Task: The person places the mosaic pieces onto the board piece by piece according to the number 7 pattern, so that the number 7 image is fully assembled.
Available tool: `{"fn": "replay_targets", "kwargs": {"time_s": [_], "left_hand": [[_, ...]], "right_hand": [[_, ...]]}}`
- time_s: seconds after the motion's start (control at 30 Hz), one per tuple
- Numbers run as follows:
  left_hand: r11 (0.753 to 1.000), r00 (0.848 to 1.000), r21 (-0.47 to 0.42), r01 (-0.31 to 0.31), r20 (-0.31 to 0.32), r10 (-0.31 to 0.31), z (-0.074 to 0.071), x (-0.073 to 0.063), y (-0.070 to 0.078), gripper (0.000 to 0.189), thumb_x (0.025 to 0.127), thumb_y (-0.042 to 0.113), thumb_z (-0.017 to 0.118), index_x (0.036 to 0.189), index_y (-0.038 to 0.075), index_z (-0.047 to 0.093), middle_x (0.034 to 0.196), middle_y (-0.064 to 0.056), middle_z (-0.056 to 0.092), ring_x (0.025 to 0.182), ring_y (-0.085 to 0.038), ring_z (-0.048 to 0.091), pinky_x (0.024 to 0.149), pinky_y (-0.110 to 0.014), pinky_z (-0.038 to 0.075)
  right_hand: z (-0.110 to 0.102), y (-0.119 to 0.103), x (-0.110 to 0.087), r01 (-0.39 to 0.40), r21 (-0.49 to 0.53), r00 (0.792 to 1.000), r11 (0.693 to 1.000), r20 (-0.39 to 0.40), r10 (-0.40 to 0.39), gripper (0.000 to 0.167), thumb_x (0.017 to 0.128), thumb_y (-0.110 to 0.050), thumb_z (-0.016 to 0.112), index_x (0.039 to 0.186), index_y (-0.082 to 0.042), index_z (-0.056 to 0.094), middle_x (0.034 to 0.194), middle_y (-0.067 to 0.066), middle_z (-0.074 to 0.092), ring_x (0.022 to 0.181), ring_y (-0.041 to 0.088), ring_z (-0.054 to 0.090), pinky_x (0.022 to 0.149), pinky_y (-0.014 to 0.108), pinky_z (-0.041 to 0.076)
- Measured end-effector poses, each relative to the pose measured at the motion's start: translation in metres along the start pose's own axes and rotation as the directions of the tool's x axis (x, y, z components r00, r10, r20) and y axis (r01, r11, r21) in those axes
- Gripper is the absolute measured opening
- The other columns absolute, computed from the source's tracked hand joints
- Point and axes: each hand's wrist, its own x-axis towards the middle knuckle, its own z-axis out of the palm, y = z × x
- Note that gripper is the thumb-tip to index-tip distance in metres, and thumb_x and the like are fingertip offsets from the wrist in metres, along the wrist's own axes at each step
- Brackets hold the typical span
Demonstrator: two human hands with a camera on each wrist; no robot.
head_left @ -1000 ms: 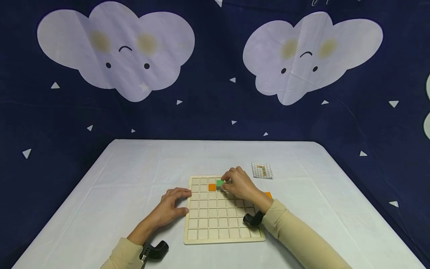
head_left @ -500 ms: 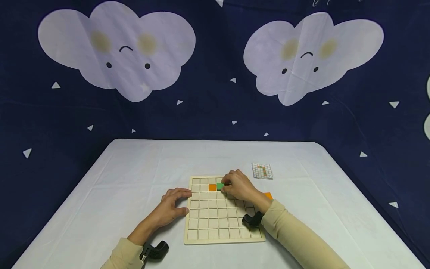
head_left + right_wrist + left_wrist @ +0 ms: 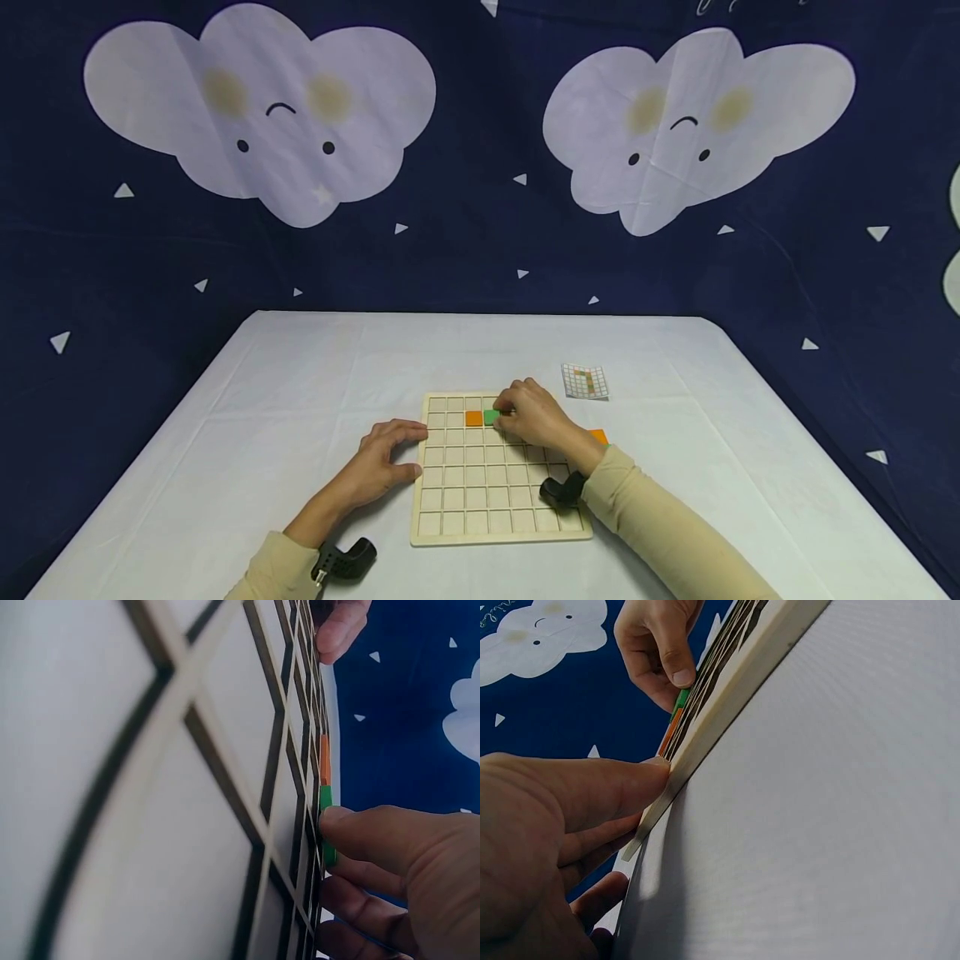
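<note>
My left hand [image 3: 381,465] lies at the left edge of a wooden grid board [image 3: 450,538], its fingertips and thumb tip touching that edge. In the left wrist view the thumb [image 3: 615,787] rests against the board's rim. Over the far rows, my right hand [image 3: 534,414] pinches a green square tile [image 3: 491,417] between thumb and fingers. The tile sits in a cell directly right of an orange square tile [image 3: 474,418]. Seen from the right wrist, the green tile [image 3: 325,796] lines up with the orange tile [image 3: 325,759], and the thumb is on its face.
Past the board's far right corner lies a small pattern card [image 3: 585,381] printed with a coloured grid. Another orange piece [image 3: 599,436] shows beside the right wrist, partly hidden by the arm. White cloth covers the table [image 3: 300,358]; a dark blue cloud-print backdrop [image 3: 480,267] hangs behind.
The green tile has gone from raised and tilted to flat in its cell, with my right fingers moving slightly down with it. My left hand has stayed at the board's edge.
</note>
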Motion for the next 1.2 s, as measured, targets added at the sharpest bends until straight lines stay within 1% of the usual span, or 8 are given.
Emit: {"fn": "replay_targets", "kwargs": {"time_s": [0.2, 0.57, 0.83, 1.2], "left_hand": [[1.0, 1.0, -0.004, 0.006, 0.005, -0.006, -0.0002, 0.0001, 0.0002, 0.046, 0.071, 0.005, 0.074, 0.116, 0.008, 0.064, 0.127, -0.003, 0.058, 0.124, -0.028, 0.04, 0.1, -0.046, 0.019], [1.0, 1.0, 0.002, -0.002, 0.002, 0.002, -0.0003, -0.0002, 0.0003, 0.046, 0.071, 0.005, 0.074, 0.116, 0.007, 0.064, 0.127, -0.004, 0.058, 0.123, -0.028, 0.041, 0.098, -0.044, 0.02], [1.0, 1.0, -0.003, 0.019, 0.008, -0.019, 0.0003, 0.0003, 0.0001, 0.046, 0.072, 0.006, 0.075, 0.116, 0.009, 0.064, 0.127, -0.002, 0.058, 0.123, -0.027, 0.041, 0.099, -0.045, 0.019], [1.0, 1.0, -0.008, 0.009, 0.005, -0.009, 0.0001, 0.0004, 0.0, 0.046, 0.071, 0.006, 0.075, 0.116, 0.008, 0.064, 0.127, -0.003, 0.058, 0.124, -0.028, 0.04, 0.099, -0.045, 0.019]], "right_hand": [[0.0011, 0.0003, 0.0003, 0.016, -0.015, 1.0, 1.0, -0.004, -0.016, 0.022, 0.078, -0.025, 0.075, 0.096, -0.013, 0.072, 0.086, -0.002, 0.062, 0.081, 0.012, 0.049, 0.071, 0.03, 0.042], [0.0012, -0.0005, -0.0008, 0.011, -0.007, 1.0, 1.0, 0.008, -0.011, 0.022, 0.078, -0.025, 0.075, 0.096, -0.013, 0.071, 0.087, -0.002, 0.062, 0.082, 0.012, 0.048, 0.073, 0.032, 0.04], [0.0006, -0.0009, -0.0017, 0.012, -0.002, 1.0, 1.0, 0.018, -0.012, 0.024, 0.079, -0.027, 0.075, 0.098, -0.013, 0.071, 0.089, -0.003, 0.062, 0.084, 0.012, 0.047, 0.075, 0.032, 0.041], [-0.0016, -0.0024, -0.0024, -0.033, 0.05, 0.999, 0.998, 0.024, 0.032, 0.026, 0.078, -0.026, 0.075, 0.1, -0.013, 0.071, 0.089, -0.003, 0.061, 0.084, 0.011, 0.048, 0.078, 0.032, 0.043]]}}
